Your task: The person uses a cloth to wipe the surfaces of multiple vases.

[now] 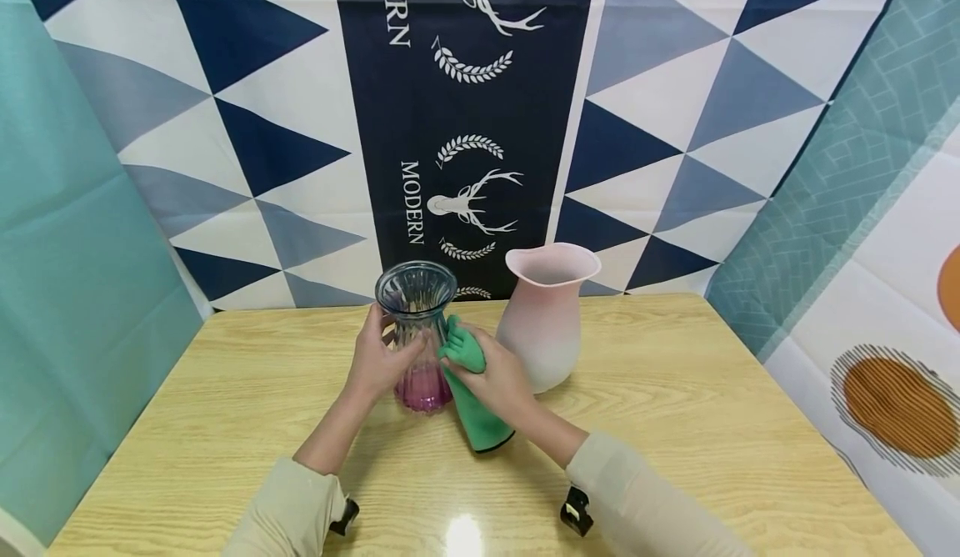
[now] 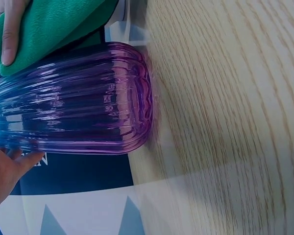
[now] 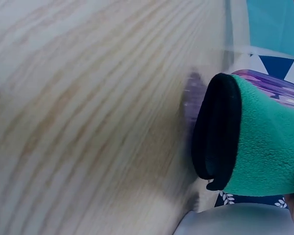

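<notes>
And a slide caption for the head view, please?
Left hand grips a see-through vase; right hand holds a green cloth.

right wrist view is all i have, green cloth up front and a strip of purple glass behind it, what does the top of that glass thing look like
observer: The glass vase flares out to a round blue rim; only its lower part is purple.

operator: ok and is anything holding it

observer: Yes, the left hand grips its side, with the thumb across the front.

operator: something pale and curved at the bottom of my picture too, what is it

observer: That looks like the base of the pink-and-white vase, which has a wavy rim in the head view.
</notes>
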`<state>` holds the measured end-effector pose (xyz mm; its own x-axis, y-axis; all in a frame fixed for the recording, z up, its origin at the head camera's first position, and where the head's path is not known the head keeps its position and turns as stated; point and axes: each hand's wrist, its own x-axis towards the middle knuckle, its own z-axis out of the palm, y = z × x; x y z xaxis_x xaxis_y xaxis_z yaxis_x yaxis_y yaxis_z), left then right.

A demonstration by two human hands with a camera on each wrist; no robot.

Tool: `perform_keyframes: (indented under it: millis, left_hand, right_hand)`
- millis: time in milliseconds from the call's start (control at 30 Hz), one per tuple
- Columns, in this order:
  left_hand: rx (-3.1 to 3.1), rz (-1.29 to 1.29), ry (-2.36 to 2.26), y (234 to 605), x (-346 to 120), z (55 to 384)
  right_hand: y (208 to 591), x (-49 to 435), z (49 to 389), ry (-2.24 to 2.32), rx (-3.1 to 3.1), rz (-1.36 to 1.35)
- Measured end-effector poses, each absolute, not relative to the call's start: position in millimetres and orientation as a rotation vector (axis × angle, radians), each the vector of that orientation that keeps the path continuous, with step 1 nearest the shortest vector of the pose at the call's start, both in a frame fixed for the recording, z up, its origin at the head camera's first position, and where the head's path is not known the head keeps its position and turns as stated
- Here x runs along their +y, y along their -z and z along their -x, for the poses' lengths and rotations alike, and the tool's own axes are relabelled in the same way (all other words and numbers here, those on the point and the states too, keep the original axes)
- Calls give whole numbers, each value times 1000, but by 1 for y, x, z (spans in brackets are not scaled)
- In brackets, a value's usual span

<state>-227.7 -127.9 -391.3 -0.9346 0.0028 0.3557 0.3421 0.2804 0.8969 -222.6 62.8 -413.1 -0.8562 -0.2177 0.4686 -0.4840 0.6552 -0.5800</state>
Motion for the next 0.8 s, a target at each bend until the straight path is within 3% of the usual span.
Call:
perform_keyframes:
  millis: [533, 800]
  left_hand:
    - [-2269, 316, 1684, 394, -128, 228]
    - [-2293, 307, 1688, 375, -122, 214]
  right_hand:
    - [416, 53, 223, -1103, -2583, -414]
    - [413, 53, 225, -1147, -2439, -426]
